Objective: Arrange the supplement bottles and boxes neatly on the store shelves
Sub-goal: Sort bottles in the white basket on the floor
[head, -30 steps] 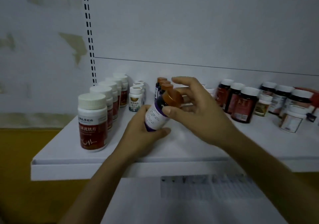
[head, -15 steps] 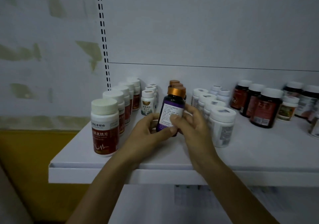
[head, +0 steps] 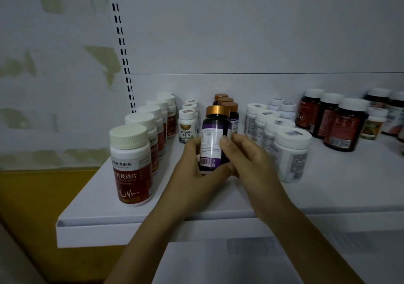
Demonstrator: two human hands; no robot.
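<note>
Held bottle: the copper-capped purple-label bottle [head: 213, 143] stands upright between both hands, about midway between the shelf's front edge and its back. The printed panel of small text faces the camera.
Left hand: the left hand [head: 193, 172] has its fingers curled round the bottle's lower left side, with the thumb up against the label.
Right hand: the right hand [head: 251, 161] holds the other side, thumb tip pressed on the label and the remaining fingers wrapped behind.
Why two hands: probably to square the bottle and turn its label before letting go. Whether the base touches the shelf [head: 153, 216] I cannot tell, as the hands cover it.
Why this spot: it sits right in front of three like copper-capped bottles [head: 229, 106] filed towards the back, so it looks meant to head that row.
Left edge: white-capped red-label bottles [head: 131, 163] run in a file along the shelf's left edge, the nearest one close to the front left corner.
Between: small white bottles [head: 187, 126] stand just left of the held bottle.
Right of it: plain white bottles [head: 290, 152] form another file, and dark white-capped bottles [head: 343, 126] stand further towards the right end.
Contents: every bottle is capped and opaque or dark, so what is inside cannot be seen.
Boxes: none in view.
Step in hand: placing and aligning; the rows on the left look orderly, while the right end looks looser.
</note>
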